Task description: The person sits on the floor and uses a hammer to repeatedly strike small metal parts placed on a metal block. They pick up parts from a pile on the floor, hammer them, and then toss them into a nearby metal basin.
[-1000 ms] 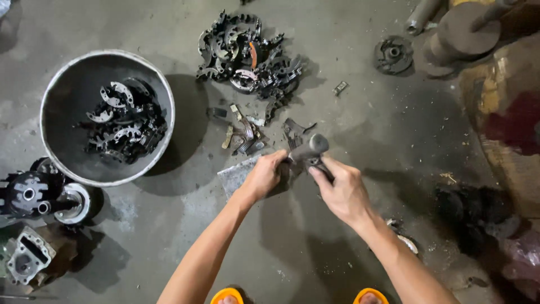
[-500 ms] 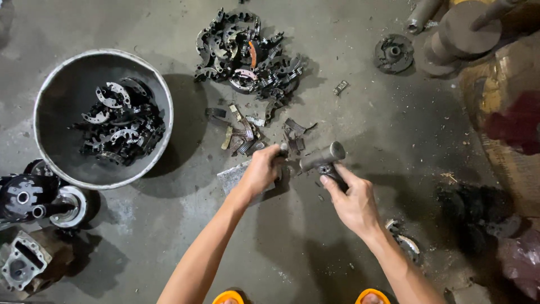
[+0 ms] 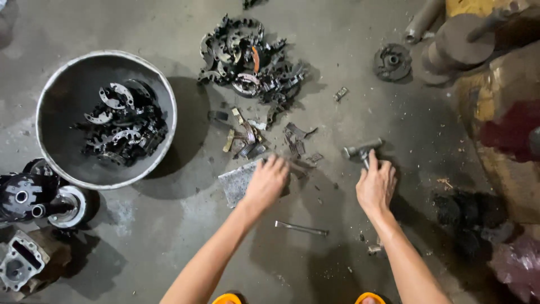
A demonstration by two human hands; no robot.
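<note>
Nearest, a thin metal rod (image 3: 301, 228) lies on the concrete floor (image 3: 169, 236) between the two forearms. The left hand (image 3: 267, 181) rests palm down on a flat grey plate (image 3: 239, 181), fingers spread loosely, clamped on nothing. The right hand (image 3: 376, 186) has its grip closed around the handle of a hammer (image 3: 361, 151), whose head points left, just above the floor. Beyond the plate lie small scraps (image 3: 247, 138) and broken bits (image 3: 298, 141). To the left stands a metal basin (image 3: 50, 90) holding curved dark parts (image 3: 121, 126). Farthest, a pile (image 3: 247, 56) of similar parts sits on the floor.
</note>
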